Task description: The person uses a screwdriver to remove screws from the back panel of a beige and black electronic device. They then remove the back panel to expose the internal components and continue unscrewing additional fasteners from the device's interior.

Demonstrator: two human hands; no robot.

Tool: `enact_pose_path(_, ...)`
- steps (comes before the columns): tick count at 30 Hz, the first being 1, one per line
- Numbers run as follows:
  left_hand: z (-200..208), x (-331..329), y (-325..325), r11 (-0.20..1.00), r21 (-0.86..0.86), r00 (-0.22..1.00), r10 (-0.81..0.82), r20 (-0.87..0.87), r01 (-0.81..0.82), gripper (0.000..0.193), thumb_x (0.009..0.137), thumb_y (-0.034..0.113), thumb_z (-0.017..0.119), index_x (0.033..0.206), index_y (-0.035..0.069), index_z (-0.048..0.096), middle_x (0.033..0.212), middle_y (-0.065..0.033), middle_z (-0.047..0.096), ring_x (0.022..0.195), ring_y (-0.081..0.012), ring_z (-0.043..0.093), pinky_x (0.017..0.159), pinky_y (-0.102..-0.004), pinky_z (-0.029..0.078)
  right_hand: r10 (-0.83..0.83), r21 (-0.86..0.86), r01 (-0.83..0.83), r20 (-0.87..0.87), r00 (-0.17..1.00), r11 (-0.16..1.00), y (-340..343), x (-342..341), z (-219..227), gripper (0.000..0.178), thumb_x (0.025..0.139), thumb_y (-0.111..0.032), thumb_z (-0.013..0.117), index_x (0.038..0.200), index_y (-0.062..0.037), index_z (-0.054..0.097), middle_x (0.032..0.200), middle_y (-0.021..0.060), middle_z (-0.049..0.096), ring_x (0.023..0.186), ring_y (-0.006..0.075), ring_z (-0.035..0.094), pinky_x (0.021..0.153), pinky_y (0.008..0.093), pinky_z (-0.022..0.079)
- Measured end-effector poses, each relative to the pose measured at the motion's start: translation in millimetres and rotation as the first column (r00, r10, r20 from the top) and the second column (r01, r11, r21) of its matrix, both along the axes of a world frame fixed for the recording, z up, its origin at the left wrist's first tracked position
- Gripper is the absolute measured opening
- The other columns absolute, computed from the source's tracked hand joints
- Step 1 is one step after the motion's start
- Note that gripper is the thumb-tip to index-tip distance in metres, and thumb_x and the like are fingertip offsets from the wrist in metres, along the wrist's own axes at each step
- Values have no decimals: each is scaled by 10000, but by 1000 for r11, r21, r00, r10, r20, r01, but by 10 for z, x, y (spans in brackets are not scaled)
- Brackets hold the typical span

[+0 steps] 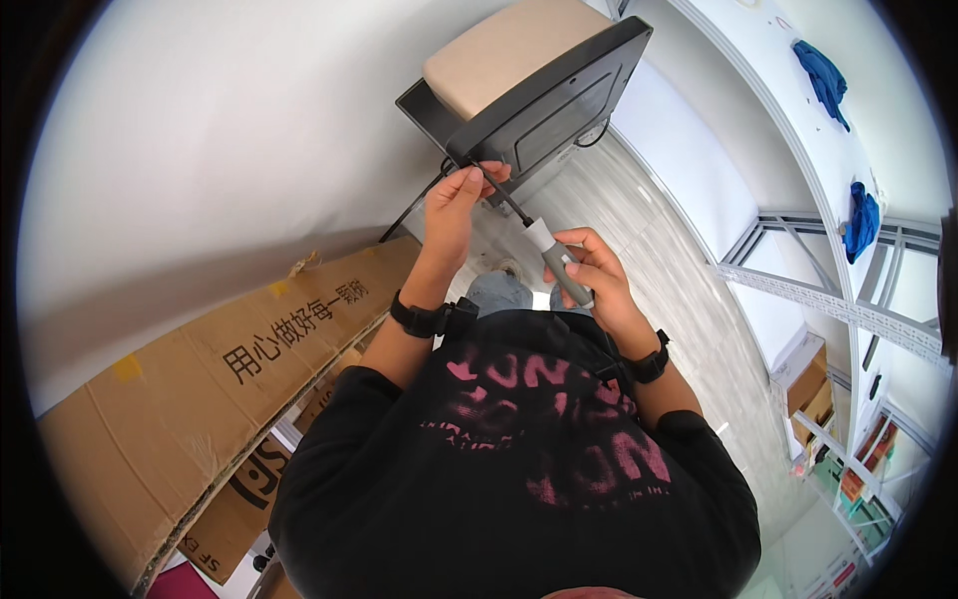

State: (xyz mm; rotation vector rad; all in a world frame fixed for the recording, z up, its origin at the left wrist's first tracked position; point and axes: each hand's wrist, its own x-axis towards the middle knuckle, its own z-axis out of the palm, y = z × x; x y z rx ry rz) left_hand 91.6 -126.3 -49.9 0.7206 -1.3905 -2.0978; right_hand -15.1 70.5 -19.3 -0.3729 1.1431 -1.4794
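Note:
My right hand [606, 283] is closed round the handle of a screwdriver [542, 238]. The tool has a grey handle with a pale collar and a dark shaft that slants up and left. At the far end of the shaft, my left hand [454, 205] has its fingers pinched together by the tip, at the lower corner of a black panel [574, 110]. Whether those fingers hold the shaft or something small is hidden. This panel backs a large beige rounded block [514, 52], its recessed outline facing me. The exact contact of the tip cannot be made out.
A long cardboard box [200, 399] runs along the white wall at left, with another carton [235, 509] below it. White metal shelving [798, 285] stands at right, with blue cloths [823, 80] on it. A black cable [596, 138] loops behind the panel.

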Motion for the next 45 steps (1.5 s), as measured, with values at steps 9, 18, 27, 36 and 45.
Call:
enact_pose_path(9, 27, 7, 10, 998, 58, 1000, 17, -9, -16, 268, 964, 191, 459, 1053, 6, 631, 1041, -108, 662, 966, -142, 595, 860, -272, 422, -16, -16, 15, -43, 999, 1000, -29, 8, 55, 350, 858, -67, 504, 1205, -40, 468, 958, 118, 611, 621, 114, 547, 551, 220, 440)
enact_pose_path(18, 30, -12, -7, 997, 76, 1000, 26, -7, -25, 251, 963, 185, 457, 1060, 16, 615, 1048, -116, 654, 985, -164, 594, 862, -289, 422, -13, 85, 18, -48, 999, 996, -80, -2, 130, 368, 830, 2, 570, 1187, -38, 490, 1087, 89, 576, 850, 119, 575, 631, 234, 461)
enact_pose_path(27, 61, -53, -25, 998, 48, 996, 38, 77, -42, 217, 933, 196, 544, 1014, 16, 635, 946, -71, 660, 856, -112, 582, 793, -242, 431, -77, -52, 57, -624, 778, 997, -105, 20, 107, 397, 778, 0, 634, 1160, -27, 530, 1069, 82, 562, 929, 175, 567, 792, 262, 449)
enact_pose_path(36, 75, -28, -40, 996, 84, 997, 20, 78, -26, 229, 934, 191, 545, 1015, -3, 635, 835, -46, 654, 717, -78, 546, 673, -221, 424, 45, -1, -47, 280, 959, 999, -78, -144, 184, 339, 880, -118, 497, 1207, -32, 471, 1063, 143, 561, 826, 173, 601, 498, 208, 445)
enact_pose_path(45, 151, -51, -44, 990, 141, 988, -16, 154, -6, 227, 934, 198, 546, 1009, 2, 630, 819, -54, 648, 675, -101, 574, 639, -227, 450, -104, -127, 40, -547, 831, 991, -119, -8, -45, 457, 774, 27, 616, 1207, -30, 479, 1094, 72, 550, 856, 136, 598, 532, 204, 465)
